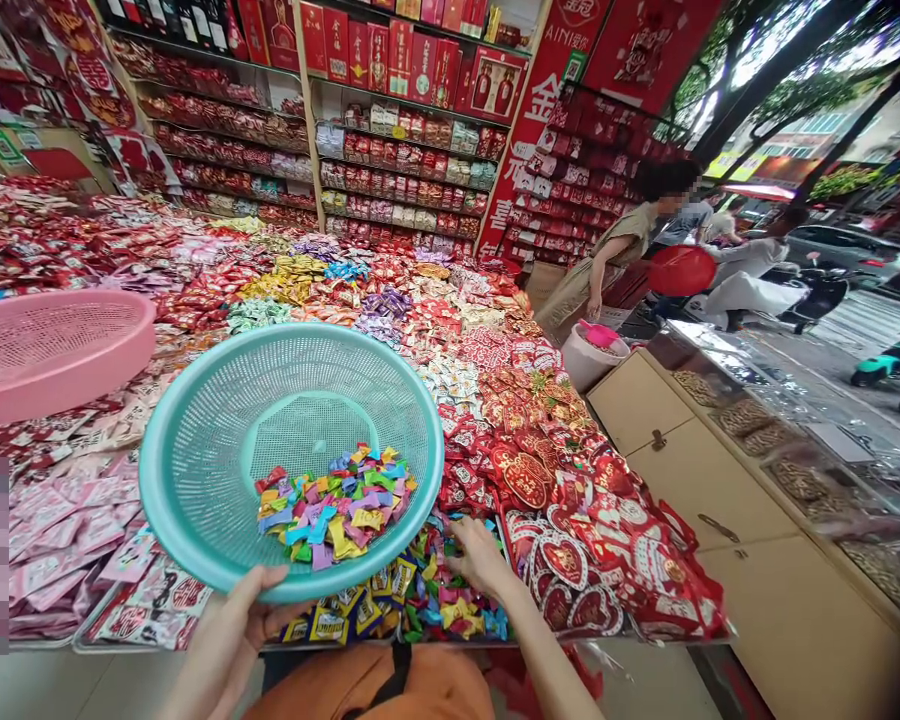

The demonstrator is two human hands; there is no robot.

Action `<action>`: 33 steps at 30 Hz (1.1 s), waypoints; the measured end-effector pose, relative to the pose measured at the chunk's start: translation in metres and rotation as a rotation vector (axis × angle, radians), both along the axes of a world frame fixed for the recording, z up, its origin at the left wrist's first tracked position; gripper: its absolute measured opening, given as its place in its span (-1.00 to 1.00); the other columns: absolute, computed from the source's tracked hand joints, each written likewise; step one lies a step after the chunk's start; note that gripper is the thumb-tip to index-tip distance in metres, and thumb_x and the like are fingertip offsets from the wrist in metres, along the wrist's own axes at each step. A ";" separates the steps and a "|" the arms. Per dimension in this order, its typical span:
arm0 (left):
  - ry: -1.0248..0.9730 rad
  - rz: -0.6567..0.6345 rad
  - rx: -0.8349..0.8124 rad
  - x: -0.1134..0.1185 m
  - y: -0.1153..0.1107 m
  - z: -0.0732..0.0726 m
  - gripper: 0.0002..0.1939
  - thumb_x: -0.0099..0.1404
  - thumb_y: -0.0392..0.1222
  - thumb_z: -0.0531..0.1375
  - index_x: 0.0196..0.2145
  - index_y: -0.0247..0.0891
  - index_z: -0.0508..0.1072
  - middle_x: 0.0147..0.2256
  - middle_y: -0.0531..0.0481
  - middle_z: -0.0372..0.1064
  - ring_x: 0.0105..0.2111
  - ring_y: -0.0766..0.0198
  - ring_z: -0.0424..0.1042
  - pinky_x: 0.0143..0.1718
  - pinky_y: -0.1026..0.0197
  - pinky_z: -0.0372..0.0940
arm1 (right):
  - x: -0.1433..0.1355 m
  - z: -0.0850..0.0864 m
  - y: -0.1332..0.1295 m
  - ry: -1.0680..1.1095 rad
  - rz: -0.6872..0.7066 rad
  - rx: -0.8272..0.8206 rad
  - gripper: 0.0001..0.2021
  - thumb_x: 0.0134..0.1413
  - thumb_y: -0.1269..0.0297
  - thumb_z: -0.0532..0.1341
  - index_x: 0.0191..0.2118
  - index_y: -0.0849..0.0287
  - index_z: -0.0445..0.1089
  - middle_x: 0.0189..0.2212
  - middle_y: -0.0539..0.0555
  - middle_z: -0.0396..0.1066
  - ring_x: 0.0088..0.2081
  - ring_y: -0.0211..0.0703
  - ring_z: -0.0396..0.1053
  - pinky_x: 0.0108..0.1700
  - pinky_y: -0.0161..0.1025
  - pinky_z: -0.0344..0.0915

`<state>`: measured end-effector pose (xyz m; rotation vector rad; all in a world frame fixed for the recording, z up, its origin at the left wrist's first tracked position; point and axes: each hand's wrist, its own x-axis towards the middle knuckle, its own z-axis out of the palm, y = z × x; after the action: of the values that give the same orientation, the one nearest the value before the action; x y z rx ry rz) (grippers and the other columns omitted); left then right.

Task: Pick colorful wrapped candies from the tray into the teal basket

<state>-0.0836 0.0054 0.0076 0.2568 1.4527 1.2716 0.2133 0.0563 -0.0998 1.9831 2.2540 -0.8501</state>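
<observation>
A teal plastic basket tilts over the candy display, with colourful wrapped candies gathered at its near right side. My left hand grips the basket's near rim, thumb on top and fingers beneath. Just right of the basket, my right hand reaches down to a pile of small multicoloured candies, its fingers apart and partly among the wrappers. Whether any candy lies under those fingertips cannot be made out. Yellow and dark wrapped candies lie below the basket's near edge.
A pink basket stands at the left. Red heart-shaped packets fill the right side. Behind are shelves of packets and boxes. Beige cabinets stand right. A person is near a white bucket with a pink scoop.
</observation>
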 end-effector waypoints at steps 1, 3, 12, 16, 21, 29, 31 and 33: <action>0.001 0.002 -0.001 0.000 -0.001 0.000 -0.89 -0.08 -0.35 0.34 -0.58 -0.34 0.45 -0.38 -0.08 0.53 -0.43 0.12 0.51 -0.41 0.10 0.48 | -0.001 -0.001 0.001 -0.001 0.010 -0.010 -0.66 0.07 0.25 0.23 0.00 0.13 0.42 -0.11 0.15 0.38 -0.06 0.03 0.28 -0.11 -0.20 0.13; 0.004 0.004 -0.008 0.001 -0.001 0.002 -0.89 -0.07 -0.35 0.34 -0.59 -0.33 0.45 -0.38 -0.09 0.53 -0.43 0.10 0.51 -0.42 0.09 0.48 | -0.001 -0.001 0.003 0.003 0.013 -0.027 -0.62 0.05 0.21 0.25 0.02 0.16 0.41 -0.10 0.17 0.38 -0.05 0.05 0.28 -0.10 -0.19 0.13; -0.008 0.005 -0.035 0.001 -0.001 0.000 -0.90 -0.06 -0.33 0.34 -0.54 -0.32 0.48 -0.37 -0.09 0.53 -0.39 0.07 0.52 -0.36 0.03 0.49 | -0.002 -0.005 0.011 0.026 -0.006 -0.078 -0.60 0.01 0.19 0.26 0.01 0.16 0.42 -0.09 0.19 0.38 -0.01 0.08 0.26 -0.12 -0.20 0.13; 0.002 0.000 -0.021 -0.001 0.000 -0.003 -0.88 -0.08 -0.32 0.36 -0.52 -0.32 0.49 -0.34 -0.10 0.54 -0.37 0.05 0.52 -0.33 0.00 0.49 | -0.004 -0.006 0.012 0.026 -0.017 -0.070 -0.64 -0.04 0.23 0.28 -0.07 0.18 0.43 -0.14 0.17 0.38 -0.05 0.05 0.27 -0.16 -0.22 0.10; 0.001 0.002 -0.015 -0.001 0.000 -0.002 -0.88 -0.08 -0.31 0.36 -0.53 -0.33 0.49 -0.33 -0.10 0.54 -0.36 0.04 0.52 -0.32 -0.02 0.49 | -0.004 -0.006 0.012 0.033 -0.025 -0.060 -0.68 -0.09 0.24 0.30 -0.15 0.18 0.39 -0.19 0.12 0.38 -0.12 -0.01 0.26 -0.22 -0.26 0.05; 0.011 0.009 -0.027 -0.001 -0.001 -0.001 -0.90 -0.07 -0.34 0.35 -0.53 -0.33 0.49 -0.34 -0.10 0.54 -0.37 0.05 0.52 -0.34 0.00 0.49 | -0.007 0.002 0.014 0.058 -0.011 -0.085 -0.67 -0.11 0.12 0.31 -0.22 0.19 0.39 -0.25 0.11 0.37 -0.17 -0.02 0.26 -0.28 -0.27 0.03; 0.016 0.019 -0.028 -0.002 -0.001 -0.003 -0.90 -0.07 -0.34 0.35 -0.55 -0.34 0.48 -0.34 -0.10 0.54 -0.38 0.06 0.52 -0.35 0.00 0.49 | -0.009 0.002 0.015 0.069 -0.016 -0.086 -0.67 -0.10 0.08 0.31 -0.24 0.19 0.40 -0.25 0.12 0.38 -0.16 -0.01 0.27 -0.27 -0.27 0.04; 0.012 0.023 -0.017 -0.002 -0.002 -0.004 -0.89 -0.08 -0.33 0.35 -0.54 -0.34 0.48 -0.34 -0.10 0.54 -0.39 0.06 0.52 -0.34 -0.01 0.49 | -0.010 0.001 0.016 0.082 -0.022 -0.095 -0.68 -0.10 0.08 0.30 -0.26 0.19 0.41 -0.25 0.12 0.39 -0.15 -0.01 0.27 -0.26 -0.27 0.05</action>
<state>-0.0859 0.0038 0.0034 0.2375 1.4797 1.2773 0.2037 0.0720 -0.0992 1.9711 2.1920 -1.0390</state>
